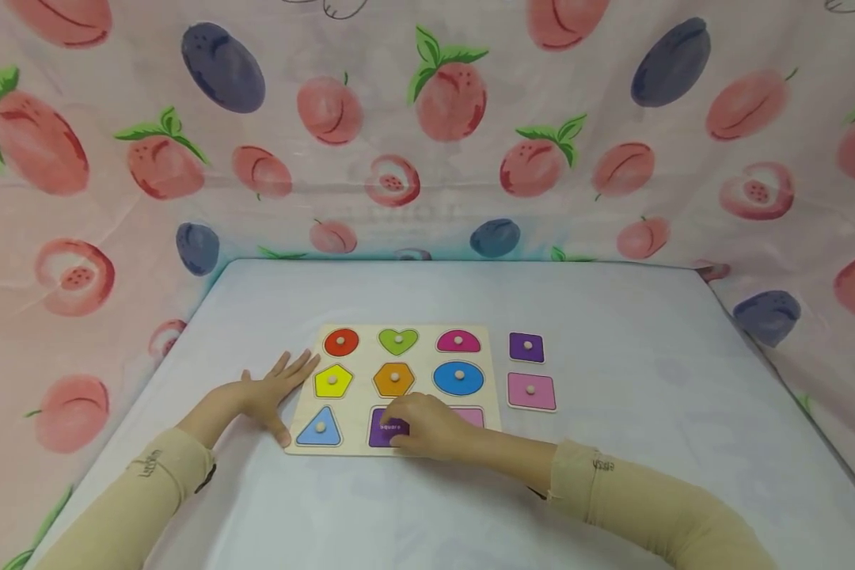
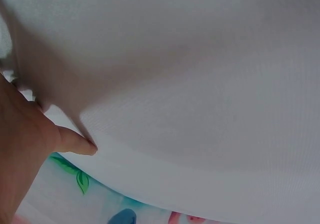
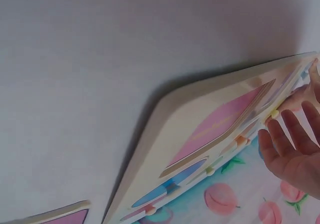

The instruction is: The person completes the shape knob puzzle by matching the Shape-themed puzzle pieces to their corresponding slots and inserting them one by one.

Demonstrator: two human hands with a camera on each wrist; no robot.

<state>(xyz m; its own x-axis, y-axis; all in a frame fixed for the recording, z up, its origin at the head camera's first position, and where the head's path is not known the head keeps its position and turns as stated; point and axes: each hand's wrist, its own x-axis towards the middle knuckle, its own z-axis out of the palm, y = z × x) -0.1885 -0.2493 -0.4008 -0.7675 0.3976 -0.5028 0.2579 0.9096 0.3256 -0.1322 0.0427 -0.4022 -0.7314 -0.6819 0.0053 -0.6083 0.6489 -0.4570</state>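
The wooden shape puzzle board [image 1: 399, 385] lies at lower centre; right hand [image 1: 427, 425] fingers curl over its empty purple square slot [image 1: 385, 428], left hand [image 1: 274, 393] flat, fingers spread, holding nothing.

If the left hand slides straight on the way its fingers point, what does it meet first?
Most likely the yellow pentagon piece. The left hand lies flat at the puzzle board's left edge, fingers pointing up and right over that edge, though the head view leaves depth uncertain.

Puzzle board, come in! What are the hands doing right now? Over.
Left hand flat, pressing the puzzle board edge. Right hand resting over the empty purple square slot, holding nothing visible. Purple piece and pink piece lie off the board. Nothing blocking.
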